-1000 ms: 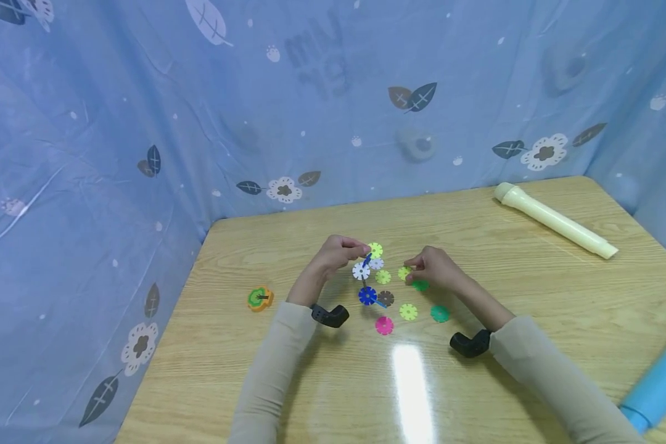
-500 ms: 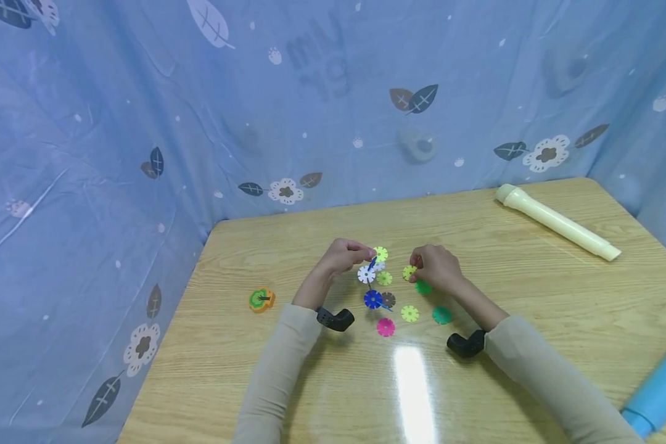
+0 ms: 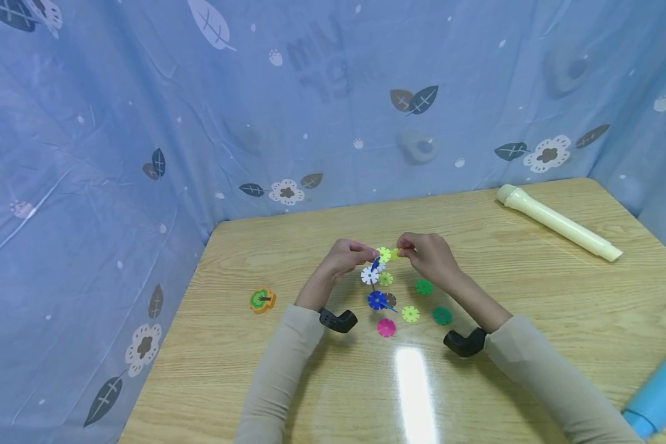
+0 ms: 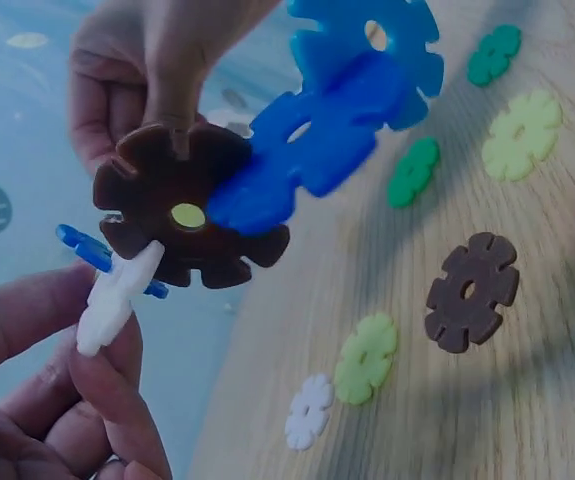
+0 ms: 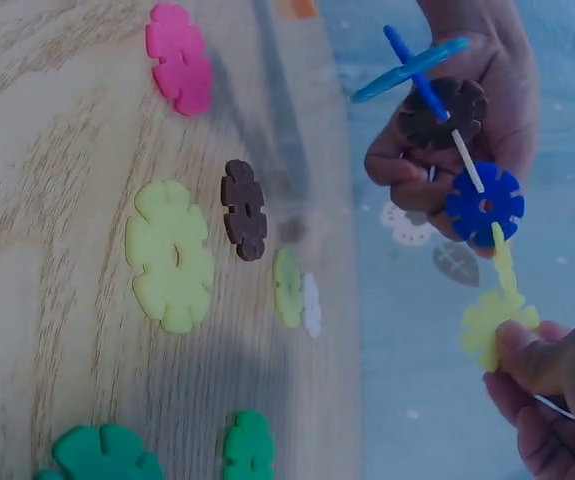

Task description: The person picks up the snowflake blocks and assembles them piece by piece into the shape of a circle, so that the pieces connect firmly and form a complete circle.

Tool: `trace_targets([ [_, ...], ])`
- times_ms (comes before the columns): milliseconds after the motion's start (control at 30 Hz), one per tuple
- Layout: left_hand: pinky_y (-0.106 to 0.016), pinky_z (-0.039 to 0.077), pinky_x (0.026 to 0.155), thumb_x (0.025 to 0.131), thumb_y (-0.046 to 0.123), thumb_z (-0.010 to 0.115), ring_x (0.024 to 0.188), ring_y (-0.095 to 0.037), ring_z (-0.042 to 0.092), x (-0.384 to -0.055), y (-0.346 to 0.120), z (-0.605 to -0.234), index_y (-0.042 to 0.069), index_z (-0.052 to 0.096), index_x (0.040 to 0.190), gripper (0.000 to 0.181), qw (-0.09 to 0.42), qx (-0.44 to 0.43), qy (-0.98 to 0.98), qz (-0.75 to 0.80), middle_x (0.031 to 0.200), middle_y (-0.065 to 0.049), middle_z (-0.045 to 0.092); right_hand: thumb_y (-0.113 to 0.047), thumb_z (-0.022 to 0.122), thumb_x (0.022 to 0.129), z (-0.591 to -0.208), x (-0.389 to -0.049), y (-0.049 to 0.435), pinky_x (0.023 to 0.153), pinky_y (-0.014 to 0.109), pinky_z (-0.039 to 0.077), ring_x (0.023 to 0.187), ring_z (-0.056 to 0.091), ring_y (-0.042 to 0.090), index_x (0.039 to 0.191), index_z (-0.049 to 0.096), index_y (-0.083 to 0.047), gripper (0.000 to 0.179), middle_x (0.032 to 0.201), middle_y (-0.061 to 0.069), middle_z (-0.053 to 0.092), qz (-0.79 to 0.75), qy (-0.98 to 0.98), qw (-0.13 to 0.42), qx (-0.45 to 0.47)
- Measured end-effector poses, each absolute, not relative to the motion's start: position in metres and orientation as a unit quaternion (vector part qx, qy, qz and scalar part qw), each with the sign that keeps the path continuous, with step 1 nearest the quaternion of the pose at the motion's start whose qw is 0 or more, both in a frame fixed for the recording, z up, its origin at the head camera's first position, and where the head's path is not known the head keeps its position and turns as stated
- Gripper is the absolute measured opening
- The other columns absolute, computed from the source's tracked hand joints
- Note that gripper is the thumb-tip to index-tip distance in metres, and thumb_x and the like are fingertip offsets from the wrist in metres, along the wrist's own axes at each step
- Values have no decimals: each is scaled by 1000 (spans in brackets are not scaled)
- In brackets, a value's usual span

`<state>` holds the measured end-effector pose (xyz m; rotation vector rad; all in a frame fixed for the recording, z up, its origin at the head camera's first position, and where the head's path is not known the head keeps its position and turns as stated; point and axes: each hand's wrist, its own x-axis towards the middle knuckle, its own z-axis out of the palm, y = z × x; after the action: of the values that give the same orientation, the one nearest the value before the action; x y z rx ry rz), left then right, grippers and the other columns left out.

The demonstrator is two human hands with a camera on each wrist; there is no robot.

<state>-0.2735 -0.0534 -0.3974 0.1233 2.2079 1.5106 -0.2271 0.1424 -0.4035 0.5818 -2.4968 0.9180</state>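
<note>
My left hand (image 3: 344,259) pinches a chain of slotted plastic snowflake discs near its far end. In the left wrist view, the chain shows a light blue disc (image 4: 407,55), a blue disc (image 4: 302,150), a brown disc (image 4: 132,200) and a white disc (image 4: 117,305). The right wrist view has another blue disc (image 5: 485,205) beyond the white one, followed by an edge-on yellow disc (image 5: 504,262). Between thumb and fingers, my right hand (image 3: 433,259) pinches a loose-coloured yellow disc (image 5: 492,322), its edge right at the chain's yellow end disc.
Several loose discs lie on the wooden table (image 3: 477,394), among them a pink disc (image 3: 386,327), a yellow-green disc (image 3: 411,314) and a green disc (image 3: 442,316). A tree-shaped block (image 3: 262,300) sits left. A cream tube (image 3: 560,222) and a blue cylinder (image 3: 657,385) lie right.
My right hand has lifted the yellow disc off the table and carried it up and left to the chain's end. The left hand has shifted slightly right with the chain.
</note>
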Motion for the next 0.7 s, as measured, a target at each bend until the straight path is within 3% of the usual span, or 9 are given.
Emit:
trace_targets([
  [100,-29,45,72,82,22,69,84,-14,54,-274,-54,-398,4,69,97,23,226,42,798,557,88,-1,67,-3,70,78,-403,-227,139,55,30,47,60,61,15,78,66,-4,4,72,6,69,310,-893,234,227],
  [200,-24,40,63,82,19,68,84,-15,52,-272,-52,-399,2,69,97,22,224,36,791,568,89,-1,66,3,69,77,-403,-228,136,55,31,47,61,61,17,78,66,-3,6,73,7,68,294,-887,263,241],
  [333,-27,41,70,83,16,66,101,-21,56,-268,-47,-400,3,69,96,19,207,17,789,578,94,-4,68,9,66,76,-404,-230,133,55,33,48,65,61,21,78,66,-2,12,74,9,68,279,-882,281,256],
  [433,-26,42,72,82,15,67,97,-20,60,-265,-46,-400,1,70,93,18,175,30,799,575,92,-8,70,9,66,77,-406,-233,133,56,33,49,67,62,22,79,67,-2,11,75,9,68,279,-882,272,264],
  [533,-27,47,74,81,19,70,83,-17,64,-265,-49,-396,3,72,88,18,109,79,846,516,88,-8,72,5,68,77,-406,-238,134,59,33,49,68,62,21,79,67,-3,8,75,8,68,288,-883,258,267],
  [700,-23,46,59,80,27,71,67,-11,61,-266,-53,-385,10,74,88,19,-33,162,902,398,82,-2,72,1,69,78,-405,-245,130,63,33,50,71,64,20,81,67,-4,5,77,7,69,292,-880,236,289],
])
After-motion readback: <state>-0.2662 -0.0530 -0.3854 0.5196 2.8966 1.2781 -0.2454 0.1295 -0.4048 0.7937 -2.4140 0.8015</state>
